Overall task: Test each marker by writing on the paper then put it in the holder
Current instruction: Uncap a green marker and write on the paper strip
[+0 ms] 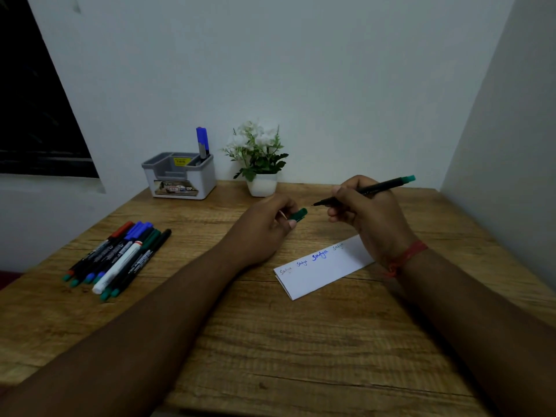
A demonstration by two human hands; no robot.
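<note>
On the worktop point(270, 341), the folded paper point(323, 267) lies just under the right wrist, four words already on it. The right hand point(368, 212) has its grip clenched on the uncapped marker point(365, 191), tip pointing left, above the paper. The left hand point(264, 227) pinches the green cap point(298, 215). Lower the tip onto bare paper, press lightly. Far back stands the holder point(180, 176).

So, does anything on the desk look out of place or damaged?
Nothing stands out. The paper lies askew on the table, but flat and whole. The loose markers lie bunched at the left, none rolling off. The holder and the plant pot stand upright.
</note>
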